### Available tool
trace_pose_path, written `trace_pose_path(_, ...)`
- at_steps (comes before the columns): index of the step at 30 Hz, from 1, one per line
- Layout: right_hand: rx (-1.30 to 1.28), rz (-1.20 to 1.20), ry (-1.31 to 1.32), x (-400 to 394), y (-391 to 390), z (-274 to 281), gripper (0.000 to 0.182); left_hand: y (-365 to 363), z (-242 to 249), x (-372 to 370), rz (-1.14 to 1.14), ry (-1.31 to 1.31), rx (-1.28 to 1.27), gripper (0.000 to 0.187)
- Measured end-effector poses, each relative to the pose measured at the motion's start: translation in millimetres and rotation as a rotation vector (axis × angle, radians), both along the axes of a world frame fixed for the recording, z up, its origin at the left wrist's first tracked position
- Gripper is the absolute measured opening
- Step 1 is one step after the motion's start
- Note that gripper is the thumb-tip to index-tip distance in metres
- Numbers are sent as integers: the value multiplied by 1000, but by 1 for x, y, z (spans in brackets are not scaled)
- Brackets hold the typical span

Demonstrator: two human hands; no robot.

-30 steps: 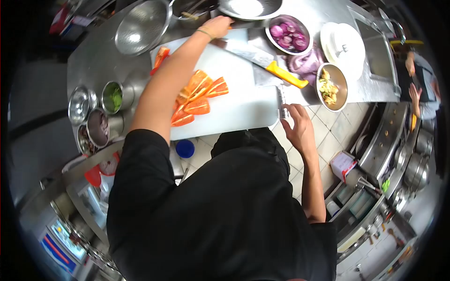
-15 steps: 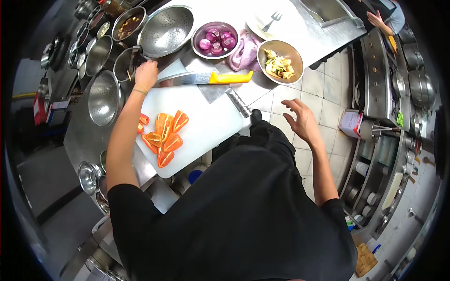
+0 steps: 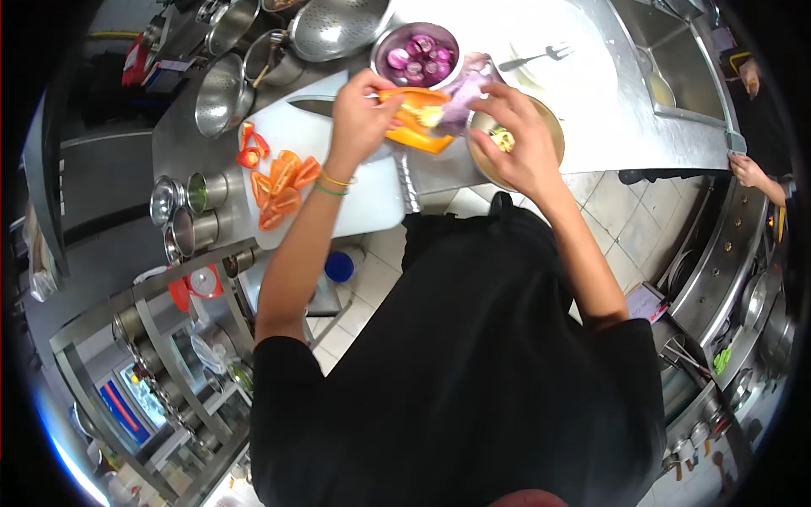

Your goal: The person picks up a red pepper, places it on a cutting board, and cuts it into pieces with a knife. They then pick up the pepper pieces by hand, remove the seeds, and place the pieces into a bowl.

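Observation:
My left hand (image 3: 361, 114) is shut on an orange pepper half (image 3: 414, 106), held above the far edge of the white cutting board (image 3: 372, 198). My right hand (image 3: 511, 139) hovers with bent fingers over a steel bowl of vegetable scraps (image 3: 553, 127), its fingertips close to the pepper's pale core. What those fingers hold is hidden. A knife with a yellow handle (image 3: 422, 142) lies on the board under the pepper. Several cut orange pepper pieces (image 3: 279, 190) lie at the board's left end.
A bowl of red onions (image 3: 414, 55), a purple cloth (image 3: 469, 84) and a colander (image 3: 338, 29) stand behind the board. A fork (image 3: 536, 57) lies on a white plate near the sink (image 3: 667, 42). Small steel cups (image 3: 198, 190) stand left. Another person's hand (image 3: 752, 173) shows far right.
My left hand left the pots at the back and picked up an orange pepper half. My right hand came up from beside the counter to over the scrap bowl. The view turned.

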State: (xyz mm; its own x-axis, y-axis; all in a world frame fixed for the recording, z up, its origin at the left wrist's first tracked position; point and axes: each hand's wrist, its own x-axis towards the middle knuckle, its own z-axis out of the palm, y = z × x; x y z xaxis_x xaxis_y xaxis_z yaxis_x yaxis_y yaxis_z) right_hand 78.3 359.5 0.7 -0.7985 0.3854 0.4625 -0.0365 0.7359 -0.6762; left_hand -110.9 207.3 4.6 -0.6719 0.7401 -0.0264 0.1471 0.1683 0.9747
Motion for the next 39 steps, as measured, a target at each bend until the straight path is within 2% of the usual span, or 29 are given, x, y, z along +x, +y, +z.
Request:
trace_pose_path(2,67,34,11,0,10,-6,29,28,-5,41,21,-35,20,11)
trace_pose_path(5,-70,110,-65,7,23,-16,25,51,-6,83,101,-39,-15,10)
trace_pose_path(6,-23,91,-39,10,27,-20,21,56,-7,91,123,-58,4,10)
trace_pose_path(9,-49,137,-1,16,39,-28,19,65,-6,107,182,-91,5,9)
trace_pose_path(13,-63,100,16,21,42,-34,12,75,-4,115,166,39,-156,11)
trace_pose_path(17,-161,76,62,20,54,-56,10,89,-10,121,174,8,-116,12)
trace_pose_path(20,-759,-8,-73,23,61,-68,7,91,-13,120,190,0,-131,12)
trace_pose_path(24,-767,95,47,26,64,-74,8,92,-12,119,177,55,-189,12)
trace_pose_path(28,-1218,90,-89,26,71,-76,9,88,-9,116,209,77,-171,12)
trace_pose_path(29,-1274,122,54,26,73,-75,9,83,-8,114,236,82,-134,12)
trace_pose_path(33,-1179,54,-34,35,80,-72,10,63,-7,102,296,43,-66,11)
trace_pose_path(35,-639,-5,-216,38,78,-73,10,61,-19,99,324,44,-14,13)
trace_pose_path(37,-405,17,-216,39,74,-70,10,54,-35,90,244,244,-83,14)
trace_pose_path(39,-306,10,-197,38,67,-63,11,51,-17,92,234,234,-127,13)
